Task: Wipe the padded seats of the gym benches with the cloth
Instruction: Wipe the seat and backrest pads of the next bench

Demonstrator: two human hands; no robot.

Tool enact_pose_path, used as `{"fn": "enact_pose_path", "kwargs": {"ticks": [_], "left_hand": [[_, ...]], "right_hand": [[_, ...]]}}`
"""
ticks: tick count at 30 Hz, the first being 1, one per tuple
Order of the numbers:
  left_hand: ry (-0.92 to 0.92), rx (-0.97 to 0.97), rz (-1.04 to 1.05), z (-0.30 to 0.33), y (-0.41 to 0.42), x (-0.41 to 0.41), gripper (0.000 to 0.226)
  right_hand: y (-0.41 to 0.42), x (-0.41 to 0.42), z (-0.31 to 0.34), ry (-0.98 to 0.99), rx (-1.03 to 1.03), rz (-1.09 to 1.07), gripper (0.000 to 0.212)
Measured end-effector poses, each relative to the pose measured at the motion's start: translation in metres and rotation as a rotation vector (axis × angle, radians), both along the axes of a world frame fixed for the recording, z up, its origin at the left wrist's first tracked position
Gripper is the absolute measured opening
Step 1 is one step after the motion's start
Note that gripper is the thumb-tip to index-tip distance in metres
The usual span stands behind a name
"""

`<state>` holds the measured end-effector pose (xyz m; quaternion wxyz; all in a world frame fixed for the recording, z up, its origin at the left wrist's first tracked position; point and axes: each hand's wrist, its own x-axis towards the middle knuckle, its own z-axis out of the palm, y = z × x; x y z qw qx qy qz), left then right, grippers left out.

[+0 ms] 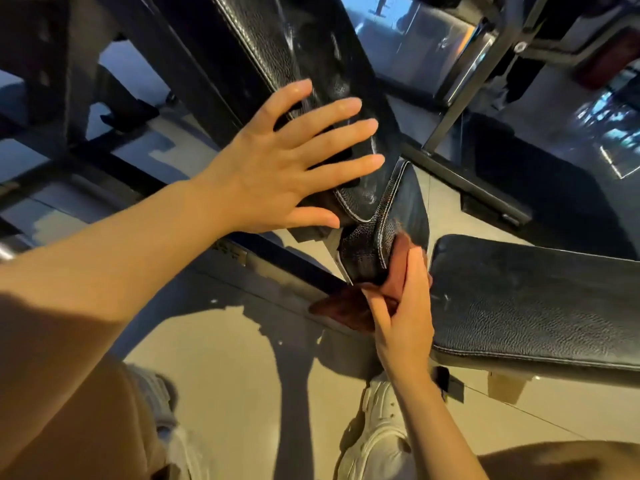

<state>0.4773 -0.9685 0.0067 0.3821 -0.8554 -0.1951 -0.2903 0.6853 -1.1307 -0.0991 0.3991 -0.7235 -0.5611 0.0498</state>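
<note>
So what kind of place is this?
Most likely a gym. There are black padded benches on dark metal frames, and a person's right hand rubs a brown cloth on one small seat pad.

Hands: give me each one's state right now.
Left hand: open, fingers spread flat on the backrest pad.
Right hand: gripping the cloth against the small seat pad.

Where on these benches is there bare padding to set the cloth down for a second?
The flat black seat pad, right of the right hand, is bare. The backrest pad is free above the left hand. Crowded: the small seat pad, where the cloth is working.
</note>
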Motion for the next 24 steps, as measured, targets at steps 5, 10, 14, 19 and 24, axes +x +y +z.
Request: {"fn": "enact_pose_path", "kwargs": {"ticks": [5, 10, 14, 19, 24], "left_hand": [[-0.036, 0.016, -0.024, -0.003, 0.001, 0.003, 0.073], [-0.029, 0.017, -0.047, -0.001, 0.002, 0.003, 0.074], [-0.024, 0.011, -0.028, -0.002, 0.001, 0.001, 0.073], [-0.040, 0.003, -0.023, 0.000, 0.000, 0.002, 0.071], [-0.051, -0.016, -0.033, -0.002, -0.002, 0.004, 0.070]], "right_hand": [[-0.005, 0.001, -0.017, 0.126, -0.014, -0.053, 0.088], [0.036, -0.026, 0.029, 0.039, 0.091, 0.011, 0.073], [0.027, -0.006, 0.024, -0.034, 0.012, 0.166, 0.080], [-0.002, 0.034, 0.004, 0.003, -0.173, 0.229, 0.090], [-0.002, 0.033, 0.016, -0.032, -0.203, 0.290, 0.094]]}}
